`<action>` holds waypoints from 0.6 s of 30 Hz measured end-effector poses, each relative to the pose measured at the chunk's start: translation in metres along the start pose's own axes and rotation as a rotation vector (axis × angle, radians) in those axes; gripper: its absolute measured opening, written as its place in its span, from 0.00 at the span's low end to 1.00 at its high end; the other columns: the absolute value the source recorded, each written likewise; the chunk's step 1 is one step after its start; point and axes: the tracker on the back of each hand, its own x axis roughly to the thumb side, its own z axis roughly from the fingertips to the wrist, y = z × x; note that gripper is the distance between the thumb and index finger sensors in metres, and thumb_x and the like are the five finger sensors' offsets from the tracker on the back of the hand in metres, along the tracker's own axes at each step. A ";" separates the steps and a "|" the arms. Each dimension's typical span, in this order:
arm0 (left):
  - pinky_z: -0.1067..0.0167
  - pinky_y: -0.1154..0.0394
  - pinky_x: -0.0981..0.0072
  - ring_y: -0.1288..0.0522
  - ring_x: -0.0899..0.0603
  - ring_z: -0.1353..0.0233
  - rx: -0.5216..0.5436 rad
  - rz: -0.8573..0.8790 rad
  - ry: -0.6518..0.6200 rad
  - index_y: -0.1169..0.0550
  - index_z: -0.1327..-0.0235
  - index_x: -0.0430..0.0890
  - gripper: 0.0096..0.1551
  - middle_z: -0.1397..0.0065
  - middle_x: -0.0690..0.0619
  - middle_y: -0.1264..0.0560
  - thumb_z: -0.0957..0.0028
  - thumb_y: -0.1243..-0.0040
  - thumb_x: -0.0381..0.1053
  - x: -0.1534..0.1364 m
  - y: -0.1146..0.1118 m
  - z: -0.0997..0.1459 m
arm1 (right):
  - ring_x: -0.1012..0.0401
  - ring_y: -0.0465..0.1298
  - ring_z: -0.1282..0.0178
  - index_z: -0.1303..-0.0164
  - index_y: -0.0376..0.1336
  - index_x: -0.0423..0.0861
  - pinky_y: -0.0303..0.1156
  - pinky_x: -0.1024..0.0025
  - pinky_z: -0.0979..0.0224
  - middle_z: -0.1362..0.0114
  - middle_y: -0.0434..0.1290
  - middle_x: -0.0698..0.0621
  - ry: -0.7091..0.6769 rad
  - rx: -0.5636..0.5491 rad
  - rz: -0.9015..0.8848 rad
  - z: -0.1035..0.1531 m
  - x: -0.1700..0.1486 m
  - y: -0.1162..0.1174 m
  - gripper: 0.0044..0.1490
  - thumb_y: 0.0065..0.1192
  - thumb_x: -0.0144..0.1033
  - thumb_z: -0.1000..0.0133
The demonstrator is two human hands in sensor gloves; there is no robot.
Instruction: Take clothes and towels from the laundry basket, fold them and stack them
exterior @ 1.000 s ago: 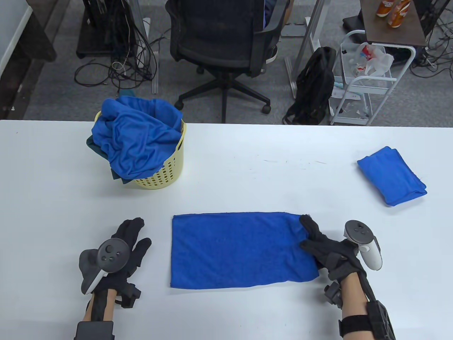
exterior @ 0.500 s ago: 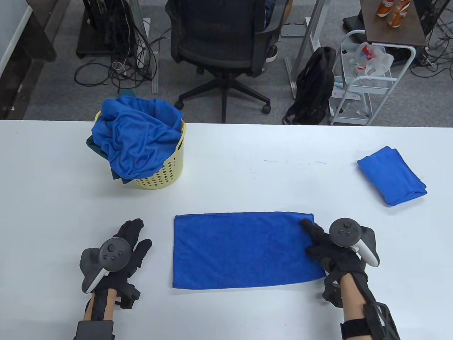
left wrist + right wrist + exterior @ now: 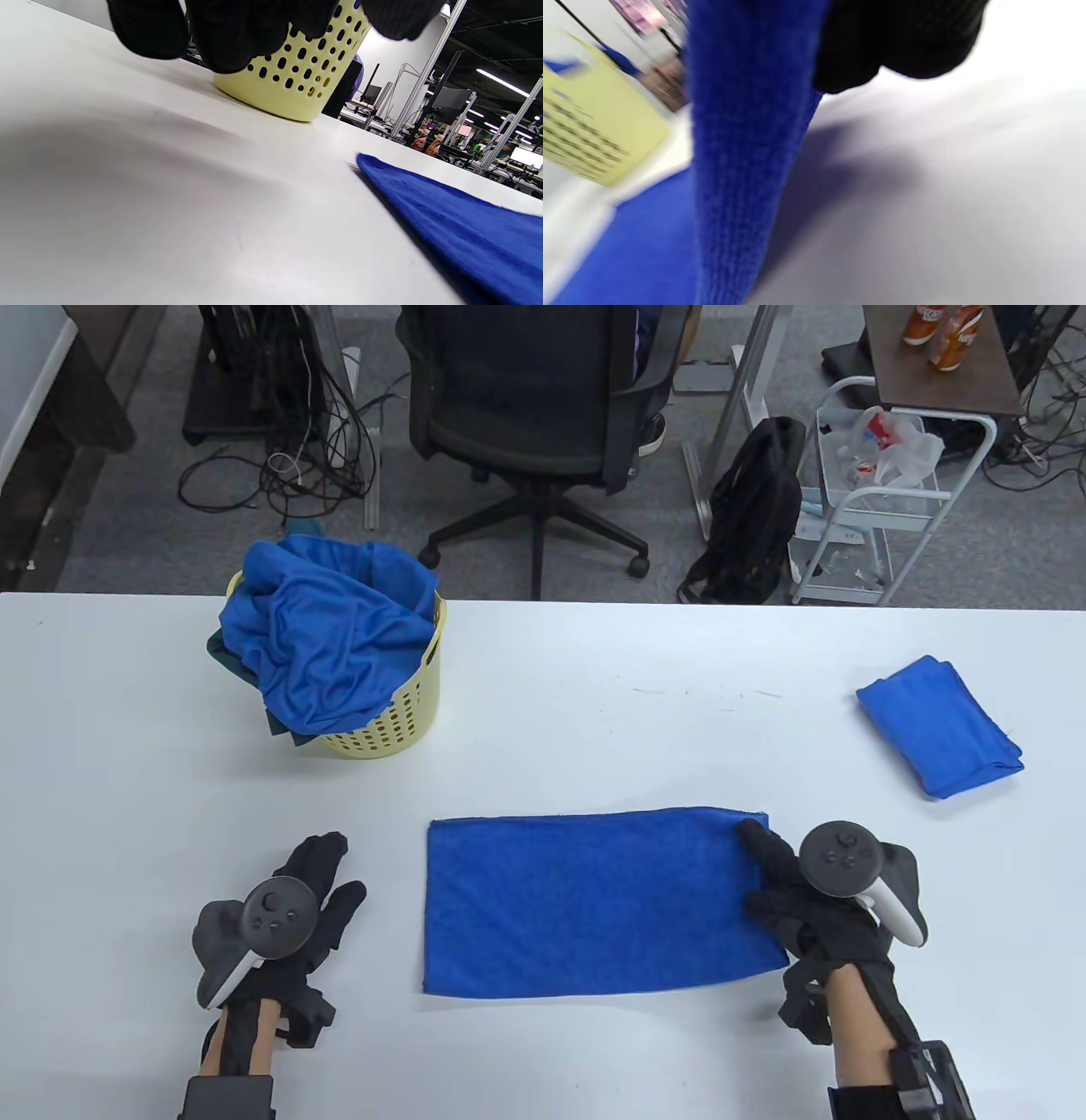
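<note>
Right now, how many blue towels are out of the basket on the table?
2. A flat towel lies front centre, the right hand holding its right edge. A folded towel sits far right. More blue fabric fills the basket.

two towels (image 3: 594,899), one basket (image 3: 399,712), two hands (image 3: 797,891)

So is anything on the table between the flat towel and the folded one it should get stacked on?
Nothing visible: bare table separates the flat towel, its right edge pinched by the right hand, from the folded towel.
</note>
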 end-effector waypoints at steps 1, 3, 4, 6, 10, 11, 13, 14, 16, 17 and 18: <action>0.29 0.28 0.37 0.28 0.35 0.20 0.004 0.007 -0.001 0.40 0.12 0.50 0.46 0.13 0.41 0.35 0.43 0.46 0.66 0.000 0.001 0.001 | 0.62 0.77 0.62 0.11 0.41 0.44 0.78 0.64 0.53 0.12 0.45 0.34 0.062 -0.008 0.070 0.000 0.000 -0.003 0.51 0.67 0.23 0.39; 0.29 0.28 0.37 0.28 0.35 0.20 0.008 0.012 -0.002 0.40 0.12 0.50 0.46 0.13 0.41 0.35 0.43 0.46 0.66 0.000 0.002 0.001 | 0.61 0.77 0.62 0.11 0.40 0.43 0.78 0.63 0.53 0.12 0.43 0.33 0.174 -0.062 0.206 0.005 0.010 -0.018 0.52 0.67 0.23 0.39; 0.29 0.28 0.37 0.28 0.35 0.20 0.010 0.014 -0.002 0.40 0.12 0.50 0.46 0.13 0.41 0.35 0.43 0.46 0.66 0.000 0.002 0.001 | 0.61 0.77 0.62 0.11 0.40 0.43 0.78 0.63 0.52 0.12 0.43 0.33 0.180 -0.089 0.260 0.008 0.018 -0.025 0.52 0.67 0.23 0.39; 0.29 0.28 0.37 0.28 0.35 0.20 0.010 0.015 -0.004 0.40 0.12 0.50 0.46 0.13 0.41 0.35 0.43 0.46 0.66 0.000 0.002 0.001 | 0.62 0.77 0.61 0.11 0.40 0.42 0.78 0.64 0.52 0.12 0.43 0.33 0.164 -0.141 0.318 0.015 0.042 -0.038 0.53 0.68 0.23 0.39; 0.29 0.28 0.37 0.28 0.35 0.20 0.004 0.021 -0.011 0.40 0.12 0.50 0.46 0.13 0.41 0.35 0.43 0.46 0.66 0.001 0.001 0.001 | 0.62 0.77 0.61 0.10 0.40 0.40 0.78 0.64 0.52 0.12 0.42 0.31 -0.056 -0.095 0.307 0.013 0.109 -0.020 0.53 0.69 0.25 0.38; 0.29 0.28 0.37 0.28 0.35 0.20 0.003 0.021 -0.013 0.40 0.12 0.50 0.46 0.13 0.41 0.35 0.43 0.46 0.66 0.001 0.001 0.001 | 0.62 0.77 0.60 0.10 0.39 0.39 0.78 0.64 0.51 0.12 0.41 0.31 -0.121 -0.034 0.292 0.008 0.124 -0.004 0.54 0.68 0.25 0.38; 0.29 0.28 0.37 0.28 0.35 0.20 0.000 0.025 -0.016 0.40 0.13 0.50 0.46 0.13 0.41 0.35 0.43 0.46 0.66 0.001 0.001 0.001 | 0.61 0.77 0.58 0.11 0.37 0.39 0.78 0.63 0.50 0.12 0.39 0.30 -0.246 0.121 0.243 -0.006 0.156 0.043 0.55 0.68 0.26 0.38; 0.30 0.28 0.37 0.28 0.35 0.20 0.000 0.027 -0.018 0.40 0.13 0.50 0.46 0.13 0.41 0.35 0.43 0.46 0.66 0.001 0.001 0.001 | 0.61 0.77 0.58 0.11 0.35 0.39 0.78 0.62 0.49 0.12 0.38 0.30 -0.271 0.161 0.237 -0.011 0.166 0.060 0.56 0.67 0.26 0.37; 0.30 0.28 0.37 0.28 0.35 0.20 -0.004 0.032 -0.020 0.39 0.13 0.50 0.46 0.13 0.41 0.35 0.43 0.46 0.66 0.001 0.001 0.002 | 0.61 0.77 0.57 0.11 0.35 0.38 0.78 0.62 0.49 0.13 0.38 0.29 -0.281 0.228 0.293 -0.023 0.186 0.101 0.56 0.67 0.26 0.37; 0.29 0.28 0.37 0.28 0.35 0.20 -0.007 0.034 -0.020 0.39 0.13 0.50 0.45 0.13 0.41 0.35 0.42 0.46 0.66 0.000 0.001 0.002 | 0.61 0.77 0.57 0.11 0.35 0.38 0.78 0.62 0.48 0.13 0.38 0.29 -0.266 0.238 0.342 -0.027 0.191 0.113 0.56 0.67 0.26 0.37; 0.29 0.28 0.37 0.28 0.35 0.20 -0.009 0.035 -0.020 0.39 0.13 0.50 0.46 0.13 0.41 0.35 0.43 0.46 0.66 0.001 0.001 0.002 | 0.61 0.77 0.57 0.11 0.35 0.38 0.78 0.62 0.48 0.13 0.38 0.29 -0.255 0.228 0.402 -0.031 0.195 0.123 0.56 0.67 0.26 0.37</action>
